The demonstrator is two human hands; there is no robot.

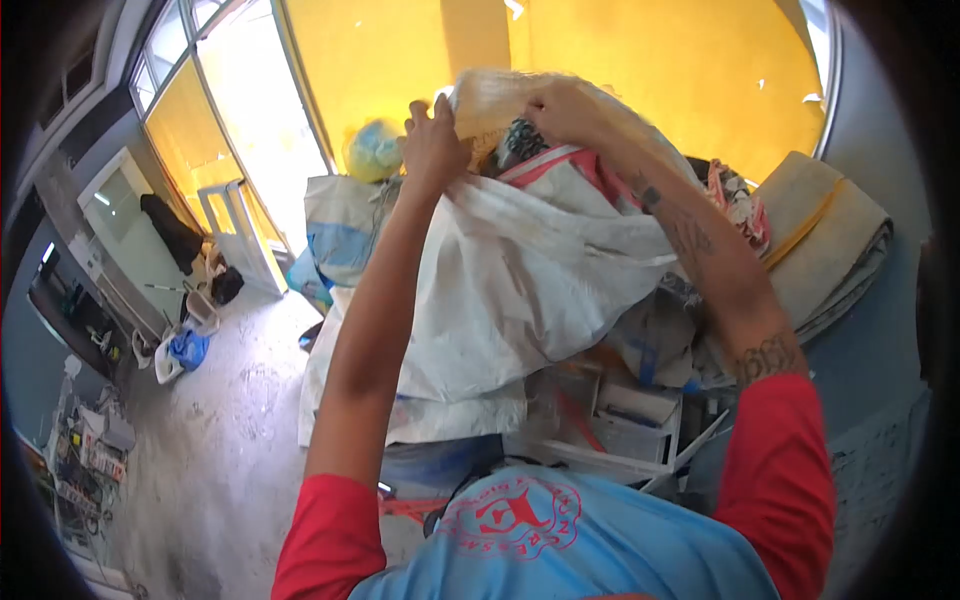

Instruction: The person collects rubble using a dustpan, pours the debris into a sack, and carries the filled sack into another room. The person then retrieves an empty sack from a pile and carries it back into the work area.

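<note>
A large white woven sack [520,270] lies open in front of me over a pile, its mouth facing up and away. My left hand [437,148] is at the left side of the sack's rim, with some fingers raised; the grip itself is not clear. My right hand [565,112] is closed on the far rim of the sack. Between my hands, the opening shows dark patterned cloth [522,143] and a red-and-white piece [580,165]. A blue and yellow plastic bag [375,152] sits just left of my left hand.
A folded grey mat [835,235] leans at the right. White crates [635,430] stand below the sack. At the left are a white frame [240,235], a blue bag [188,348] on the floor [220,420], and a bright doorway. Yellow panels [640,80] rise behind.
</note>
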